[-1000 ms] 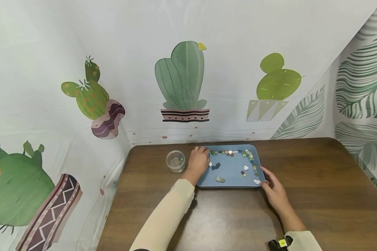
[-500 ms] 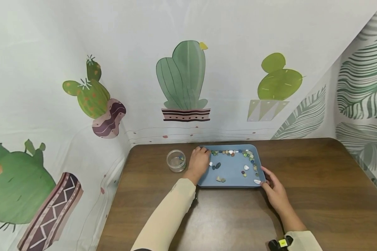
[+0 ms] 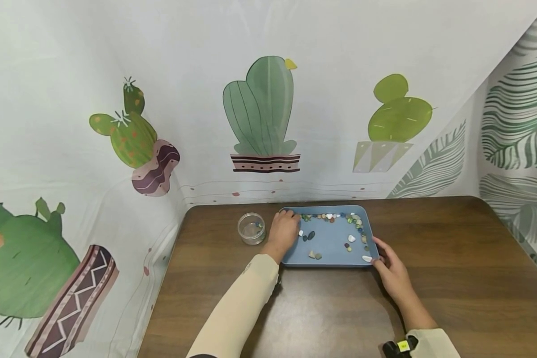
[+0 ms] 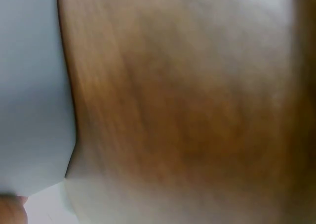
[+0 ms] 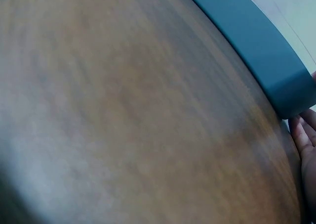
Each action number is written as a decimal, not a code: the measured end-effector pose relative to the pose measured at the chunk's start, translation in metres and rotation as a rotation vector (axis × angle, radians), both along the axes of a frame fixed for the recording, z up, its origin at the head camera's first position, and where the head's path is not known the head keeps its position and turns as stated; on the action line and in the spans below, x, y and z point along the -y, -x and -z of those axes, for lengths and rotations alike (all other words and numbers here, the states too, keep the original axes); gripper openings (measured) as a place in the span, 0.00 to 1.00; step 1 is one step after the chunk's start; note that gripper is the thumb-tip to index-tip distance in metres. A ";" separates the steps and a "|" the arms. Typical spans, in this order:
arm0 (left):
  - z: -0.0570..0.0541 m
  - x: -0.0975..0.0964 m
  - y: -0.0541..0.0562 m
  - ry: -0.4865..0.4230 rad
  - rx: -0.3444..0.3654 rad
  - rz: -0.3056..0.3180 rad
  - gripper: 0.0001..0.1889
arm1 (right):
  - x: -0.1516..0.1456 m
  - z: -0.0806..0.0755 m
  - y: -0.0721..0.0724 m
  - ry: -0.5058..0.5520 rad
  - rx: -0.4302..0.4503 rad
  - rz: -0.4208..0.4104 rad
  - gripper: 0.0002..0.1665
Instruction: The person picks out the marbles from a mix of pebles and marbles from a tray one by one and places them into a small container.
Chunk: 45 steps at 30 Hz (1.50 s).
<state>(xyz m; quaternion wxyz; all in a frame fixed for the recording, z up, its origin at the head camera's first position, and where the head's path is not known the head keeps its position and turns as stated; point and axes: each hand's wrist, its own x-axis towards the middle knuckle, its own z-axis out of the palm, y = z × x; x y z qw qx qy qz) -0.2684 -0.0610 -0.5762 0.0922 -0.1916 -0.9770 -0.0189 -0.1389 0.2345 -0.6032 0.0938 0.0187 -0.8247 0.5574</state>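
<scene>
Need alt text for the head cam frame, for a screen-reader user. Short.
A person's left hand rests on the left rim of a blue tray of small coloured pebbles, and the right hand touches its near right corner. A small clear jar stands just left of the tray on a brown wooden table, with a cactus-print cloth behind.

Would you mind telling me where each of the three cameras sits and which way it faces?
Head: worn high, looking forward and down at the table, blue tray, left hand and right hand, both sleeves showing.
Left wrist: close above the wood, blurred; a fingertip at the lower left corner.
Right wrist: low over the wood; fingers beside the tray's corner.
All three views share tray and tabletop.
</scene>
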 end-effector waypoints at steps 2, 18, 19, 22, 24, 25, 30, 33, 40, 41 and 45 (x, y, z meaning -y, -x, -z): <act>0.000 0.000 0.000 -0.003 0.001 -0.002 0.14 | 0.000 0.000 0.000 0.002 -0.006 -0.001 0.35; 0.000 0.003 0.000 -0.269 -0.050 -0.023 0.10 | 0.000 0.002 0.001 -0.004 -0.005 0.002 0.35; 0.000 0.004 0.000 -0.286 -0.061 -0.020 0.10 | 0.000 0.002 0.001 -0.008 -0.005 0.004 0.35; -0.001 0.008 0.000 -0.316 -0.090 -0.016 0.09 | 0.000 0.002 0.002 -0.018 0.001 0.008 0.35; -0.004 0.011 -0.001 -0.325 -0.105 -0.016 0.10 | -0.001 0.003 0.003 -0.026 0.008 0.011 0.35; -0.006 0.013 -0.002 -0.330 -0.111 -0.016 0.10 | -0.001 0.004 0.003 -0.029 0.011 0.012 0.35; -0.018 0.022 -0.009 -0.402 -0.132 -0.019 0.11 | -0.001 0.002 0.002 -0.028 0.014 0.016 0.35; -0.025 0.028 -0.014 -0.470 -0.172 -0.029 0.11 | -0.001 0.000 0.001 -0.015 0.006 0.017 0.35; -0.036 0.044 -0.027 -0.613 -0.272 -0.053 0.08 | -0.002 0.002 0.001 -0.012 0.011 0.015 0.35; -0.036 0.047 -0.029 -0.622 -0.281 -0.055 0.08 | -0.001 0.002 0.001 -0.009 0.014 0.013 0.35; -0.037 0.061 -0.036 -0.627 -0.291 -0.087 0.08 | 0.000 0.002 0.001 -0.005 0.007 0.009 0.35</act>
